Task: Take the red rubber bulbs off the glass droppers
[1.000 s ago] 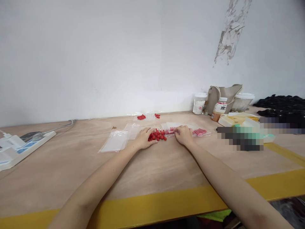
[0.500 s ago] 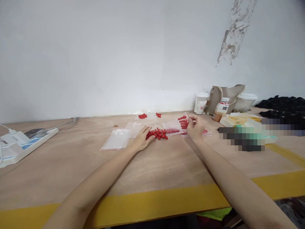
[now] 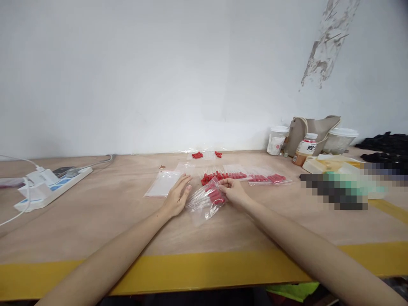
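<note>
My right hand (image 3: 235,192) pinches the top corner of a clear zip bag (image 3: 207,199) with several red-tipped white sticks inside. The bag is tilted, close above the table in front of me. My left hand (image 3: 179,195) is open, fingers stretched, at the left side of this bag; whether it touches the plastic I cannot tell. Just behind the held bag lies a heap of loose red-tipped sticks (image 3: 214,176). A stack of flat clear bags (image 3: 158,185) rests by my left hand. More filled bags (image 3: 259,178) lie in a row to the right.
Small bags with red pieces (image 3: 197,155) lie near the wall. At the left is a power strip (image 3: 60,189) with cables. A drink bottle (image 3: 305,149), lidded cups (image 3: 277,140) and a grey bag (image 3: 314,127) stand at the back right. Yellow tape (image 3: 178,272) lines the front edge.
My right hand has brought the bag of sticks from the right to in front of me, nearer. My left hand has left the loose heap and moved slightly left and nearer. The view has shifted.
</note>
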The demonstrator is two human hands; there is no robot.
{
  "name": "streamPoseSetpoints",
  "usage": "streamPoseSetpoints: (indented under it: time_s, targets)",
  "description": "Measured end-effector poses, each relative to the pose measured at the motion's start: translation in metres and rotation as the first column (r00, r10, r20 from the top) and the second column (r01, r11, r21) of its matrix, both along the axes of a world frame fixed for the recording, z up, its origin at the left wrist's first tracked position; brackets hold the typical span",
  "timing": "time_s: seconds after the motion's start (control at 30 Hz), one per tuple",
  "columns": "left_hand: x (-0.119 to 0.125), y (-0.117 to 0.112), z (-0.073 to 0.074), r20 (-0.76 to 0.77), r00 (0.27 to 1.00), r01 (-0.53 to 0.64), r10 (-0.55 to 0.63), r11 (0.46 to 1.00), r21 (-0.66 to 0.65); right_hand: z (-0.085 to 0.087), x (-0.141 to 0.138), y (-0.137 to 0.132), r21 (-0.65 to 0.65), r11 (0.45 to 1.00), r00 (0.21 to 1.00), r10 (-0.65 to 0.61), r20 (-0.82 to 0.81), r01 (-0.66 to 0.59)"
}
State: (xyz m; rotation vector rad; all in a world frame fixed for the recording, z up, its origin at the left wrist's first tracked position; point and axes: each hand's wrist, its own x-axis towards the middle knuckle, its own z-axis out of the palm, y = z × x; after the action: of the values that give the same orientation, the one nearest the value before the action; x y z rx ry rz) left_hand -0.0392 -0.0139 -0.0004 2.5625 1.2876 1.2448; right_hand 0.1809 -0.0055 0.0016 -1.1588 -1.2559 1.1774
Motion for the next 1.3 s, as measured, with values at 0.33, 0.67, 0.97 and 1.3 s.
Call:
streamPoseSetpoints:
  time_s: [0.33, 0.67, 0.97, 1.3]
  targets:
    - [0.032, -0.013, 0.006, 0.002, 0.956, 0.29, -0.295, 0.94, -0.178, -0.003, 0.005, -0.014, -0.199, 0.954, 0.974, 0.215, -0.066, -0.224]
    - [0.035, -0.001, 0.007, -0.241, 0.878, 0.413, -0.413, 0.909, -0.052, -0.008, 0.004, -0.016, -0.12, 0.946, 0.953, 0.295, -0.069, -0.302]
    - [0.044, 0.015, 0.016, -0.449, 0.759, 0.513, -0.471, 0.858, -0.033, 0.0, 0.01, -0.009, -0.246, 0.863, 0.897, 0.419, -0.139, -0.442]
    - [0.041, 0.012, 0.013, -0.592, 0.732, 0.458, -0.337, 0.887, 0.061, -0.012, 0.012, -0.012, -0.129, 0.912, 0.921, 0.389, -0.022, -0.388]
